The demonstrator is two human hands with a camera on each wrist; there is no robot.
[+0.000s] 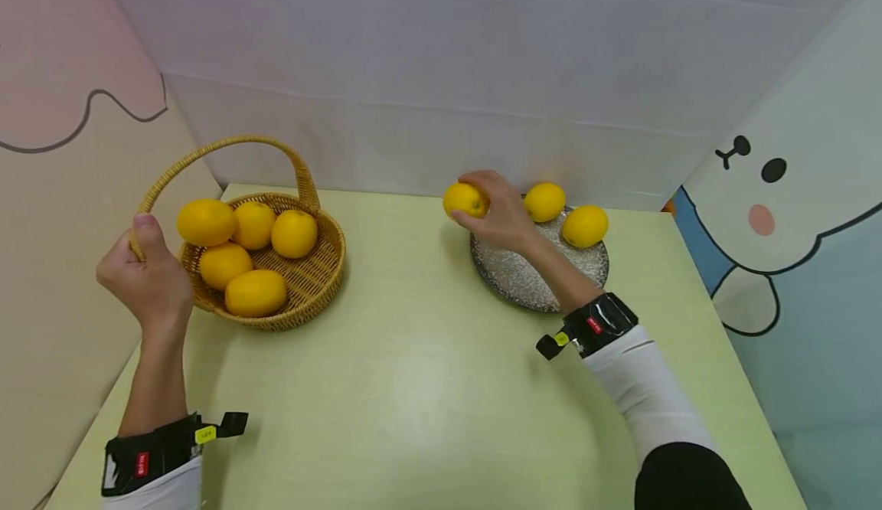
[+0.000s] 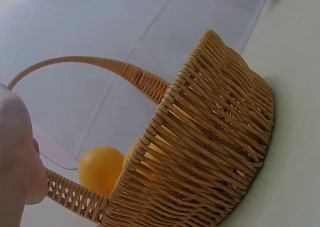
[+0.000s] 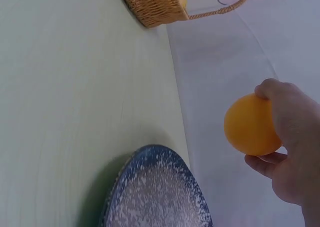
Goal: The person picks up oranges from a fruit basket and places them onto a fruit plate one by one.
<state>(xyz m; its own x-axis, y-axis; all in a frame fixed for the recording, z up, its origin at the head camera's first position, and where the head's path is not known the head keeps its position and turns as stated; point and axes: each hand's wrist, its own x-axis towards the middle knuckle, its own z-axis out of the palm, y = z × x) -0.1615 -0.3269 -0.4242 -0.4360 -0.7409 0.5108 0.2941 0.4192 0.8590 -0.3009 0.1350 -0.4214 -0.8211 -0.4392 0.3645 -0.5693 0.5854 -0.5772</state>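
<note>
My left hand (image 1: 153,276) grips the arched handle (image 1: 234,142) of a woven wicker basket (image 1: 320,280), which stands on the table at the left. Several yellow lemons (image 1: 256,293) lie in the basket. In the right hand (image 1: 503,215) is another lemon (image 1: 463,199), pinched between thumb and fingers and lifted above the left back edge of a speckled grey plate (image 1: 510,276). Two lemons (image 1: 585,226) sit at the back of that plate. The right wrist view shows the held lemon (image 3: 251,125) well above the plate (image 3: 157,192); the left wrist view shows the basket's side (image 2: 200,132).
A pale green table (image 1: 406,387) carries the basket and the plate. Behind it rises a white cloth wall (image 1: 413,58). Printed panels close off both sides, the right one (image 1: 813,211) with a cartoon face. Black bands with small cameras (image 1: 592,322) are strapped to both wrists.
</note>
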